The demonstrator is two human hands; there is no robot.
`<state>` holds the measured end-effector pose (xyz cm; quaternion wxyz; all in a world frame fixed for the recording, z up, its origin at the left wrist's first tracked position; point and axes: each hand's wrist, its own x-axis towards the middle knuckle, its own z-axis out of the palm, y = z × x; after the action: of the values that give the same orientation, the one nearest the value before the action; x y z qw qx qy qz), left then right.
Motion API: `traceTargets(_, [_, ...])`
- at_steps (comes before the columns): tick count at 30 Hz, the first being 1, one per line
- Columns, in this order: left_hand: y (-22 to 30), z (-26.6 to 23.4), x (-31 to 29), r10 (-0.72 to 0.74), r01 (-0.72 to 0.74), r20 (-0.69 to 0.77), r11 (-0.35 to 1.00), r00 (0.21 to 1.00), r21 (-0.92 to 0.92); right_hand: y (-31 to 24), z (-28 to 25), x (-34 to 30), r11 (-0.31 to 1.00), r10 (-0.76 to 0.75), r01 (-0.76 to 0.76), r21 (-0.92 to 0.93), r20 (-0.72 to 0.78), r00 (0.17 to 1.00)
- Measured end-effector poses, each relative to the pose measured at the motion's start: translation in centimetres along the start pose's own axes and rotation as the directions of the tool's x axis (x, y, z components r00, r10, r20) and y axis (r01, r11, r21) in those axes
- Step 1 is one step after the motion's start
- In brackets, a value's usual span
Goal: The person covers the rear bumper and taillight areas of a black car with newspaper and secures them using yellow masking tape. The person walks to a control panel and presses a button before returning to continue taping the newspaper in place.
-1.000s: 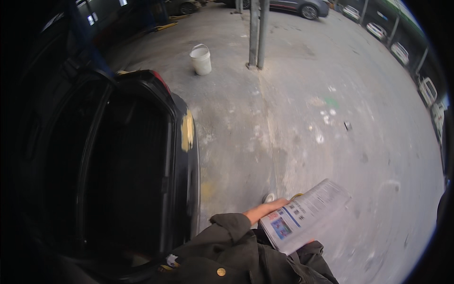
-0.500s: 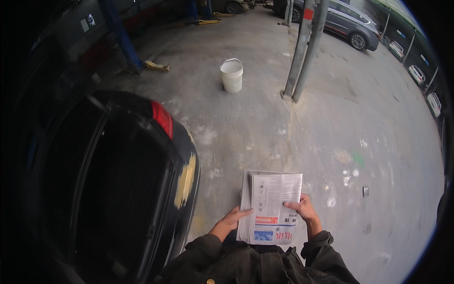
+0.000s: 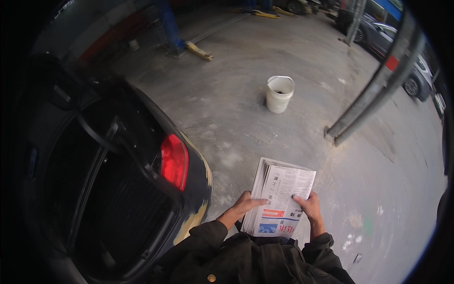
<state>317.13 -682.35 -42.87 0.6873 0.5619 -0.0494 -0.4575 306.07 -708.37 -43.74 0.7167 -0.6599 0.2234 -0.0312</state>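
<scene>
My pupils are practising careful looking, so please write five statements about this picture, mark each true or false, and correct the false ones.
1. The left hand and the right hand both hold the newspapers. True.
2. The bucket is lying on its side. False: it stands upright on the floor.
3. The tail light of the nearest car is red. True.
4. The newspapers are lying on the floor. False: the hands hold them up in front of the person.
5. The grey poles are to the left of the bucket in the picture. False: they are to its right.
</scene>
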Motion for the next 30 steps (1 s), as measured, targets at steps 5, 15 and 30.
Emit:
traceTargets(5, [6.7, -5.1, 11.8, 0.073, -0.124, -0.327, 0.983, 0.942, -0.138, -3.3, 3.7, 20.0, 0.793, -0.322, 0.263, -0.549, -0.013, 0.947])
traceTargets(15, [25.1, -12.2, 27.3, 0.114, -0.237, -0.84, 0.971, 0.53, -0.018, -20.3, 16.0, 44.6, 0.676, -0.142, 0.609, -0.414, 0.738, 0.66])
traceTargets(30, [50.5, -42.9, 32.9, 0.096, -0.605, -0.952, 0.789, 0.29, -0.105, -37.9, 46.3, 78.9, 0.786, -0.114, 0.556, -0.272, 0.819, 0.563])
